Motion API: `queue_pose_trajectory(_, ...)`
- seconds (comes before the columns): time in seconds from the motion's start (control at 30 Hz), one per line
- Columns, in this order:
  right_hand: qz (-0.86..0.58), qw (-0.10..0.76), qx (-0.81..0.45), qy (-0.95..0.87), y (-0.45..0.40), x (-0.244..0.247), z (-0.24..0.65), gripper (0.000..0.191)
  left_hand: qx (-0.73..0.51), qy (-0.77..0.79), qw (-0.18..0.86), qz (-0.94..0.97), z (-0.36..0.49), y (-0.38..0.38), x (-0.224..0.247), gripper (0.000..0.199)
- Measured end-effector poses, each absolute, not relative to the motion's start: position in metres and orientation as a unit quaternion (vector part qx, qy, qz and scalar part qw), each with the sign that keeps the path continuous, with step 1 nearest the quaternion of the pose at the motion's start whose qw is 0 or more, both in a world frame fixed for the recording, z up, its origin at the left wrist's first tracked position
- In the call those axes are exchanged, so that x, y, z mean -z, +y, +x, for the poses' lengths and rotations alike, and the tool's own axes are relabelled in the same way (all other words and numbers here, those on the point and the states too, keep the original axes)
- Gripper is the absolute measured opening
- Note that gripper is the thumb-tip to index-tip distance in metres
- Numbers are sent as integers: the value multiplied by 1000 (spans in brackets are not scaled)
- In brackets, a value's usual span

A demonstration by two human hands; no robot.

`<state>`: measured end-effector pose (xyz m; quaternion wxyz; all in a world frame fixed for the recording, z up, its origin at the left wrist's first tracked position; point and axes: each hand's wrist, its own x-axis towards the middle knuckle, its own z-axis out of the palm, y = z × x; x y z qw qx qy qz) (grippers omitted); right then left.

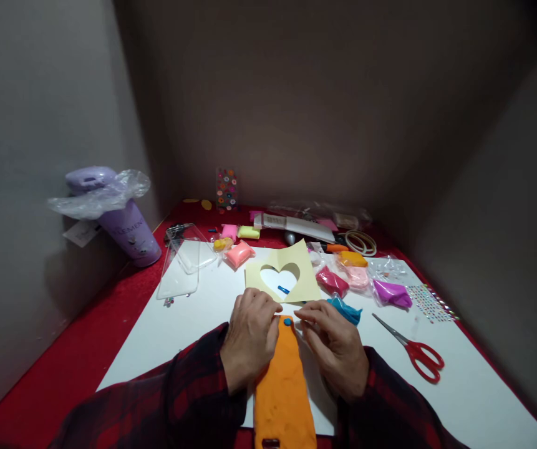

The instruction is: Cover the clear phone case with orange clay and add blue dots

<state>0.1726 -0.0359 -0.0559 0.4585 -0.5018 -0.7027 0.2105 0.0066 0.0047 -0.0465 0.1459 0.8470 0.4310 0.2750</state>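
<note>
An orange clay-covered slab [284, 386], shaped like a phone case, lies lengthwise on the white sheet, with a dark cutout at its near end. A small blue clay piece [287, 322] sits at its far end. My left hand [252, 333] rests along the slab's left edge, fingers curled together; whatever they may hold is hidden. On the right side, my right hand [333, 346] hovers by the far end with thumb and fingers bent and apart, nothing visible between them. Just beyond is a pale yellow card [306, 284] with a heart-shaped opening, through which a blue strip [284, 290] shows.
Red-handled scissors [421, 358] lie at right, near clay packets, blue [345, 310] and purple [392, 294]. Clear phone cases [179, 290] and a purple tumbler [130, 234] stand left. A decorated case [227, 188] leans on the back wall.
</note>
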Motion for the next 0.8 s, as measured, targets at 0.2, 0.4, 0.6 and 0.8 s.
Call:
queue_pose_trajectory(0.2,-492,430,-205,-729,-36,56,173,22,-272,433,158,844,6,4,48,13)
queue_pose_trajectory(0.4,-494,405,-184,-747,-37,56,172,25,-280,431,166,842,7,4,47,13)
queue_pose_trajectory(0.6,-515,470,-200,-688,-35,55,173,24,-271,418,168,851,7,4,47,15)
queue_pose_trajectory(0.8,-546,546,-243,-588,-34,54,178,16,-295,412,165,846,7,4,48,16)
